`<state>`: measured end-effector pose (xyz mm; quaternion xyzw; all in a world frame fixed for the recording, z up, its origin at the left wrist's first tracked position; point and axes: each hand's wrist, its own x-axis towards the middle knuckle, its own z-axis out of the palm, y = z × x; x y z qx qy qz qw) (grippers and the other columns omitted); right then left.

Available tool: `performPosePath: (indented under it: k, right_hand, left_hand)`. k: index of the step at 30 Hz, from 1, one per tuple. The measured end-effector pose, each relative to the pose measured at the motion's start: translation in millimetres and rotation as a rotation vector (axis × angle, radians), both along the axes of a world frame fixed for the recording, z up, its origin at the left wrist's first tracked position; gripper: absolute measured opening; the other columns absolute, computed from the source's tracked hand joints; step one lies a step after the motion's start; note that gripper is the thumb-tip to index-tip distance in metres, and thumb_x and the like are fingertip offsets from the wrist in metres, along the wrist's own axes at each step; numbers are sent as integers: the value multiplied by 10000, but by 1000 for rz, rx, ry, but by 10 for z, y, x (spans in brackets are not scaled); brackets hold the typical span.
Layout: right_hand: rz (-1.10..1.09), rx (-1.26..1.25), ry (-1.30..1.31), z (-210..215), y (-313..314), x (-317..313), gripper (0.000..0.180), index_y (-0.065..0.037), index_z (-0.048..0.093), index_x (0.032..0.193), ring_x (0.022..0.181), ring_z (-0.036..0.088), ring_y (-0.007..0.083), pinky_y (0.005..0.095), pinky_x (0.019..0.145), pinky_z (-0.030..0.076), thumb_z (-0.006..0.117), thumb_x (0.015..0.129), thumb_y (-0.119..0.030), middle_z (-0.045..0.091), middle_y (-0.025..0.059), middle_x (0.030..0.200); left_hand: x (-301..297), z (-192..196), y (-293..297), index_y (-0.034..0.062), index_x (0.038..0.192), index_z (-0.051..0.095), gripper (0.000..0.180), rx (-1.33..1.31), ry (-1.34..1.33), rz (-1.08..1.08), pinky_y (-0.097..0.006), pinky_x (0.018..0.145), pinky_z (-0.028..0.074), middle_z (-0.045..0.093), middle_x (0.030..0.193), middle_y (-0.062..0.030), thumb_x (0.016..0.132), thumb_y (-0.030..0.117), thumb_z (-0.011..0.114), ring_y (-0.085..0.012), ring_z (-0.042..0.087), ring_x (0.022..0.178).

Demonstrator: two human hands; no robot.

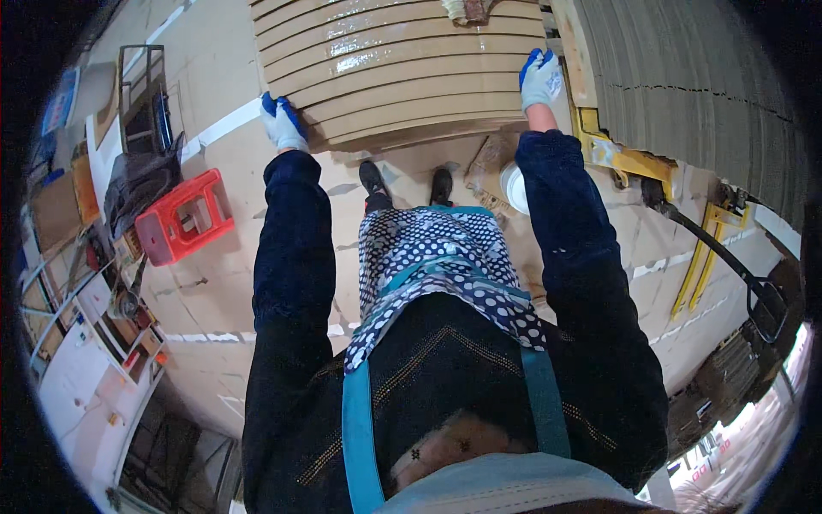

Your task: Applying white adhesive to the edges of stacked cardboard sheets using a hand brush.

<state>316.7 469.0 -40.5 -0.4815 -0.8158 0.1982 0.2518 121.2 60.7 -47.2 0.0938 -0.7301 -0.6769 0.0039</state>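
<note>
A stack of brown cardboard sheets [402, 81], fanned so that their long edges show as stepped strips, lies in front of me. Shiny wet-looking patches streak its top. My left hand [285, 124], in a white glove with blue-coated fingers, is closed on the stack's near left corner. At the right edge, a little farther away, my right hand [541, 79] in a matching glove has its fingers curled in against the cardboard. How far the fingers reach under the sheets is hidden. A brush-like thing with pale bristles [467, 10] rests on the far part of the stack.
A red plastic stool [184, 218] stands at left, beside a black bag [141, 184]. On the right are a tall pile of grey-brown sheets [693, 86], a yellow pallet jack [629, 161] and its black handle [715, 240]. A white bucket [514, 187] is near my right forearm.
</note>
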Motion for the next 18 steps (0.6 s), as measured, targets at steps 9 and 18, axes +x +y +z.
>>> performPosePath:
  k: [9,18]
  right_hand:
    - [40,44,73,-50,-24,4,388,-6,521,1155,962,578,423,476,829,453,468,919,-309,599,256,1077]
    - [288,-215,-114,306,257,472,539,-27,673,992,915,618,415,498,824,462,395,933,-485,654,242,945]
  left_hand:
    - [-87,-123,-30,67,1159,513,277,-23,-92,13,-223,501,394,558,781,-6,888,15,537,-81,483,604]
    - [40,212,-863,197,802,557,365,-219,-690,-325,-266,514,374,498,681,43,853,557,587,-106,490,594]
